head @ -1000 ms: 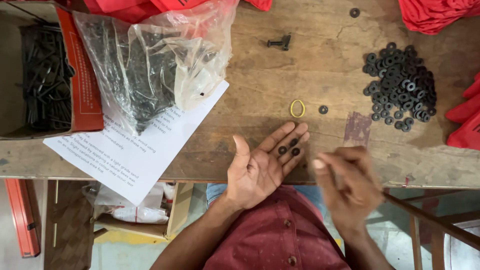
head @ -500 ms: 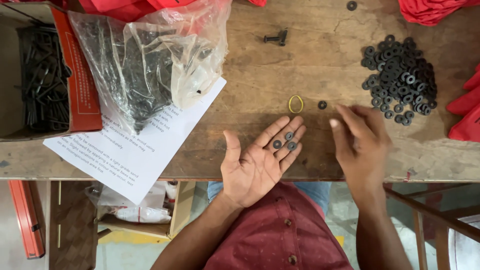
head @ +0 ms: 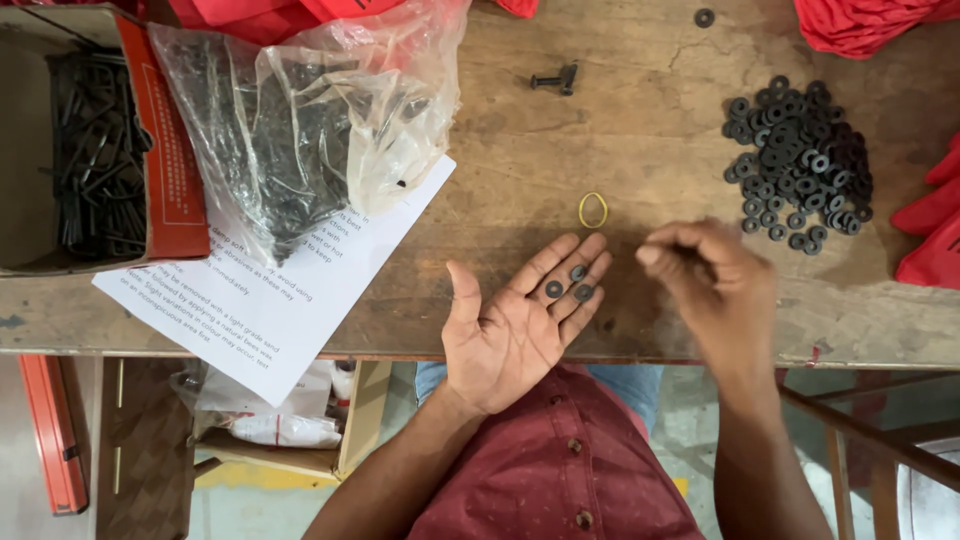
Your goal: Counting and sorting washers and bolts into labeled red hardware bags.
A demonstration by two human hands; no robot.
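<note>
Small workshop/assembly spot: worn wooden surface (head: 620, 130) w/ a heap of black washers (head: 800, 160), a plastic bag of black hardware (head: 300, 150), a cardboard box of metal pins (head: 90, 150), a loose bolt (head: 555, 80).

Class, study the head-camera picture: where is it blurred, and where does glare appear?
Head view: the right hand is motion-blurred; the open left hand holding three small black washers is sharp; glare shows on the crumpled clear plastic bag; lighting is soft.

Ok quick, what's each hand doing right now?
Left hand: open, palm up, three small black washers lying on its fingers.
Right hand: fingertips pinched together over the table; blurred, cannot tell if it holds anything.
</note>
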